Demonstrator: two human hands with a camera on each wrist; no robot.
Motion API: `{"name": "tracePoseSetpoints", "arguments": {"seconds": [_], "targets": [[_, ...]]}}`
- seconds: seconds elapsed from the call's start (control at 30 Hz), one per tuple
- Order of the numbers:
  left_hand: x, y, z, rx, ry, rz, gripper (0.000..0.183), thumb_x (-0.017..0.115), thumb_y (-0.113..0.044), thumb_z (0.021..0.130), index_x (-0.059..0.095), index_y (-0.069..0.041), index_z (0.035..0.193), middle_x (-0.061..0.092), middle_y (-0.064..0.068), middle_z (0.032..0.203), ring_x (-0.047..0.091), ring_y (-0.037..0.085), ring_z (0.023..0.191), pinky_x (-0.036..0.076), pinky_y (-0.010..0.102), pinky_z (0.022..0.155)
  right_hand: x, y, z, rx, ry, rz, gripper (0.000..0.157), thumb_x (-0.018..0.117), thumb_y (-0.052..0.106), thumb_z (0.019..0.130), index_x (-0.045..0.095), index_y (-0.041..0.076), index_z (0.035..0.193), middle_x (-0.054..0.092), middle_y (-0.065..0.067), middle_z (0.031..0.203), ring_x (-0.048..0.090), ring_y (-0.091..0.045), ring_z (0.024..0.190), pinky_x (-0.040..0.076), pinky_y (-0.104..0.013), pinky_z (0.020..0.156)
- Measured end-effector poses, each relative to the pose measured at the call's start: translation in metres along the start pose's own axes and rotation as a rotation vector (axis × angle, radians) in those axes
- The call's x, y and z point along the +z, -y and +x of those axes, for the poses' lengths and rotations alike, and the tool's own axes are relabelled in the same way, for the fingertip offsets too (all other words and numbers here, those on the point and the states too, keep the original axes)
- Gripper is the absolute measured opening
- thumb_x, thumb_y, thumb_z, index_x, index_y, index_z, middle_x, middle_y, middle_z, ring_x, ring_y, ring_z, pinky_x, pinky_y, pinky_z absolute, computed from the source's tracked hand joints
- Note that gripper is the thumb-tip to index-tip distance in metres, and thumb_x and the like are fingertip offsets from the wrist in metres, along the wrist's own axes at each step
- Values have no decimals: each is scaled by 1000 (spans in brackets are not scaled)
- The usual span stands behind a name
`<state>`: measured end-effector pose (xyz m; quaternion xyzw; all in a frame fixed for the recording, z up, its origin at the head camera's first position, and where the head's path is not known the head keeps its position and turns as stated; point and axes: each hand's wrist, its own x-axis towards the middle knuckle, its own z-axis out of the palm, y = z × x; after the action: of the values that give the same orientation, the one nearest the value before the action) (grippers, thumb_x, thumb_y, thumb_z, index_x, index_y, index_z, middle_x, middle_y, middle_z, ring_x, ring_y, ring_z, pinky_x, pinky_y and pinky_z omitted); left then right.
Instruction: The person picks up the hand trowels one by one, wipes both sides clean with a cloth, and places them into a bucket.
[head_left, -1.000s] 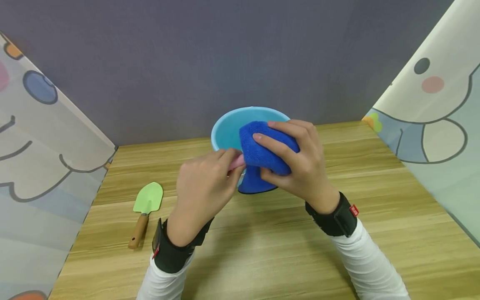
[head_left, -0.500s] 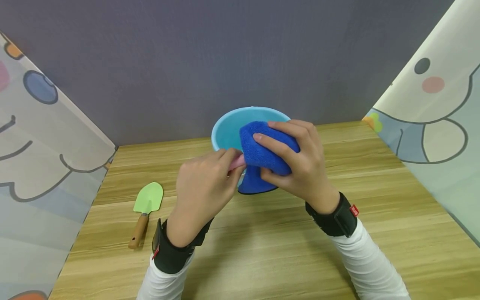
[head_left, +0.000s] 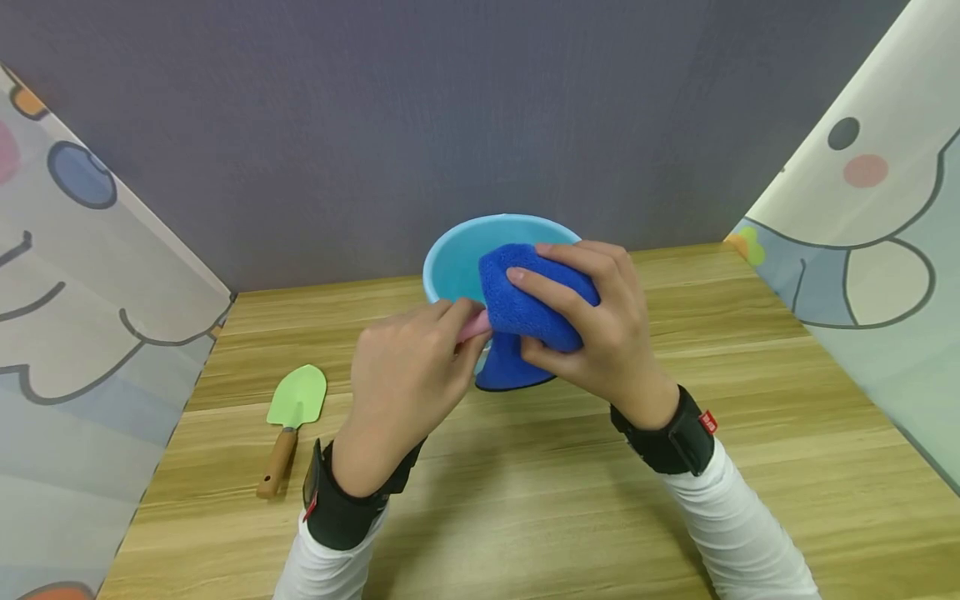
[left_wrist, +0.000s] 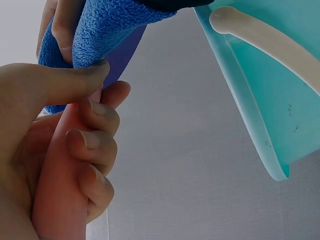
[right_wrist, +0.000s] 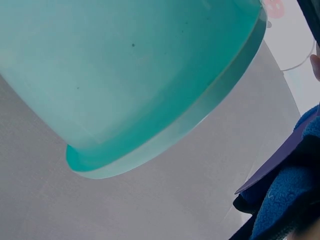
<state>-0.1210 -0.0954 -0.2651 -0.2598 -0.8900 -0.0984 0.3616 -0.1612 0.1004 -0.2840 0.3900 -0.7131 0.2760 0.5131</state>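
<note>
A blue terry cloth (head_left: 517, 292) is gripped by my right hand (head_left: 607, 321), fingers over the top and thumb below. It wraps the upper part of a trowel whose pink handle (head_left: 472, 325) my left hand (head_left: 408, 354) holds. In the left wrist view, the left thumb lies against the cloth while its fingers curl round the handle (left_wrist: 60, 200). Part of the flat purple blade (left_wrist: 123, 55) shows behind the cloth; the rest is hidden. The right wrist view also catches the blade (right_wrist: 280, 155) beside cloth folds. A black-edged corner of cloth hangs below both hands.
A light blue bucket (head_left: 438, 267) stands behind the hands, against the grey back panel. Its white carrying handle (left_wrist: 270, 45) shows in the left wrist view. On the table's left lies a green trowel (head_left: 296, 400) with a wooden handle. Printed cartoon panels (head_left: 870, 208) border both sides.
</note>
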Motion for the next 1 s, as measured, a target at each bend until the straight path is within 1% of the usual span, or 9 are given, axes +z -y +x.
{"name": "tracePoseSetpoints", "arguments": {"seconds": [0.53,0.77,1.0], "targets": [[1,0,0,5,-10,2,27,60,-32,93,67,-12,76,51,-1,50,44,15,40,33,31,32,0,-1,1,1,5,-1,38,70,27,75,68,10,109,63,-24,112,54,-41,100,47,-60,83],[-1,0,1,17,-15,-3,27,60,-32,94,68,-12,77,52,-1,50,45,14,40,33,31,32,1,-2,2,-1,-17,1,38,68,32,77,68,11,108,63,-23,110,55,-40,99,47,-59,82],[0,-1,0,14,-15,-3,28,59,-33,94,67,-12,76,50,-1,50,44,15,40,32,31,33,0,-3,1,11,0,5,37,69,29,76,68,11,109,62,-23,111,54,-40,100,47,-60,82]]}}
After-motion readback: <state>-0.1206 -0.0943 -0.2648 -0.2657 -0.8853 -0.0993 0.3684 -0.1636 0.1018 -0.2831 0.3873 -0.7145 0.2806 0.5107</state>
